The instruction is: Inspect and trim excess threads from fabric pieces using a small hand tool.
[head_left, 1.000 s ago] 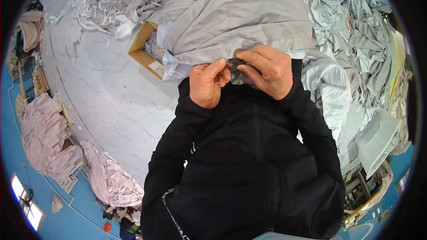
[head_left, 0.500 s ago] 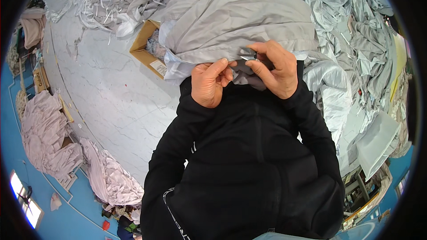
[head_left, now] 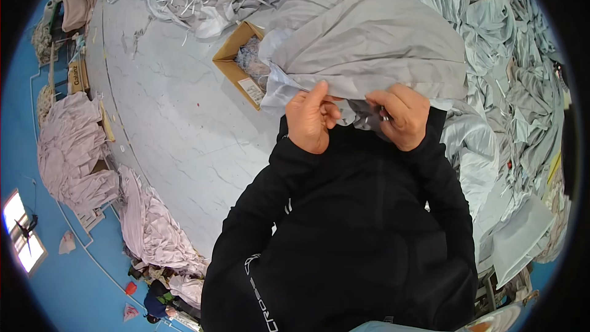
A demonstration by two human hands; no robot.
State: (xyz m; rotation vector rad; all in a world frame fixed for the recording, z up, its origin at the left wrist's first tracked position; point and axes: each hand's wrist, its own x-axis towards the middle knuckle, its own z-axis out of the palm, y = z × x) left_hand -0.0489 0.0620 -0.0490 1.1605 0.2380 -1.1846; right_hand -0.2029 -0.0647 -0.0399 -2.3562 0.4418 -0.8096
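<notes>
Grey fabric (head_left: 375, 43) spreads in a large gathered heap in front of me, its hemmed edge drawn toward my chest. My left hand (head_left: 309, 122) is closed, pinching that edge between thumb and fingers. To its right, my right hand (head_left: 407, 118) is closed too, its thumb and forefinger at the same edge. Tucked in its curled fingers is a small dark tool with a shiny metal part, which looks like thread snips (head_left: 384, 114); most of it is hidden. Below the edge, a darker fold of cloth hangs between the hands.
An open cardboard box (head_left: 232, 72) with clear plastic inside stands left of the fabric on the pale marbled surface (head_left: 178, 104). Crumpled pale cloth (head_left: 510, 80) lies in piles at right and far side. Pinkish cloth heaps (head_left: 77, 150) sit at the left, by a blue floor (head_left: 46, 289).
The view has shifted, so the scene sits farther right. My right hand has turned inward, its fingers curling over the snips, which stood out before. The left hand still pinches the edge.
</notes>
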